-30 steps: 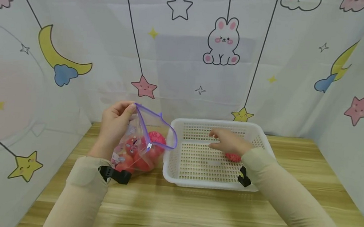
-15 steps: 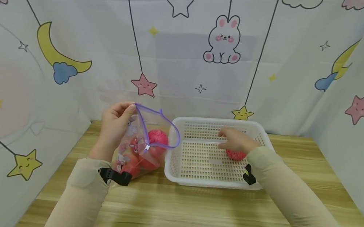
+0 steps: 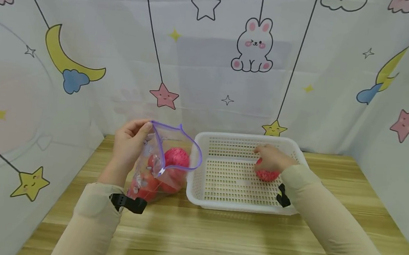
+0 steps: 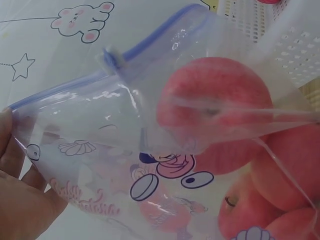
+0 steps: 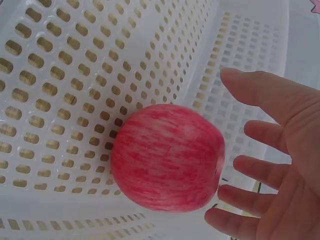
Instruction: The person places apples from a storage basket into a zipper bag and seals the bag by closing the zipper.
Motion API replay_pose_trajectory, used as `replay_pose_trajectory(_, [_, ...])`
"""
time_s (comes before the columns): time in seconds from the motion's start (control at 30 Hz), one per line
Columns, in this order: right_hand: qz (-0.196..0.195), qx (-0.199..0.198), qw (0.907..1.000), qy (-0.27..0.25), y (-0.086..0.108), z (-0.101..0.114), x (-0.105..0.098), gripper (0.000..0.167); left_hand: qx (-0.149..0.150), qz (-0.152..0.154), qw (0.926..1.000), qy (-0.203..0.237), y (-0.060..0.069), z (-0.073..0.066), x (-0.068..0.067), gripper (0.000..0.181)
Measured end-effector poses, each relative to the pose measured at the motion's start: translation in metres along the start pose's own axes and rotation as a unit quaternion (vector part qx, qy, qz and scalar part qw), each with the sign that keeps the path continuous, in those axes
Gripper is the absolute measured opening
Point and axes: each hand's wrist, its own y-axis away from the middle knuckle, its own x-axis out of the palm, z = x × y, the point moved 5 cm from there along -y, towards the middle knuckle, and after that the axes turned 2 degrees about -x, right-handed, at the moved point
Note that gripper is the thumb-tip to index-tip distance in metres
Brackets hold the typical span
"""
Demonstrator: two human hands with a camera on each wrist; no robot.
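Observation:
A clear zip bag point(image 3: 147, 148) with a purple zip edge and printed cartoons stands on the left, its mouth held apart. Several red apples point(image 4: 215, 107) lie inside it. My left hand point(image 3: 129, 138) pinches the bag's upper left corner between thumb and fingers. A single red-streaked apple point(image 5: 167, 157) rests on the floor of a white plastic basket point(image 3: 226, 205), towards its right side. Over that apple hovers my right hand point(image 3: 271, 158), thumb and fingers spread. In the right wrist view the hand point(image 5: 280, 160) is beside the apple, with a gap between thumb and fruit.
The basket, with its perforated floor and walls, stands just right of the bag on a wooden table point(image 3: 216, 239). Behind the table hangs a white cloth point(image 3: 209, 78) printed with rabbits, stars and moons. Similar cloth closes off both sides.
My right hand has moved right and over the apple in the basket. The left hand keeps its pinch on the bag, whose mouth has shifted slightly.

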Motion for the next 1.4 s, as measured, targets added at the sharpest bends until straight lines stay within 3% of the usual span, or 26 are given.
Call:
replay_pose_trajectory(0.47, [0.025,0.037,0.9989,-0.01,0.002,-0.014,0.004,0.07,0.007,-0.008,0.9999,0.005,0.003,0.005,-0.003,0.012])
replay_pose_trajectory(0.8, [0.034,0.032,0.9987,-0.02,0.003,-0.018,0.005,0.064,0.011,-0.003,0.9999,0.005,0.006,0.007,-0.001,0.011])
replay_pose_trajectory(0.97, [0.022,0.016,0.9995,-0.016,0.004,-0.017,0.004,0.06,0.016,-0.002,0.9998,0.014,0.007,0.004,0.002,0.011])
replay_pose_trajectory(1.2, [0.01,0.044,0.9985,-0.03,0.002,-0.023,0.005,0.067,0.015,0.001,0.9996,0.023,0.008,0.003,0.008,0.011])
replay_pose_trajectory(1.4, [0.01,0.047,0.9984,-0.03,-0.001,-0.024,0.011,0.068,0.002,-0.022,0.9997,-0.005,0.012,0.007,0.004,0.013])
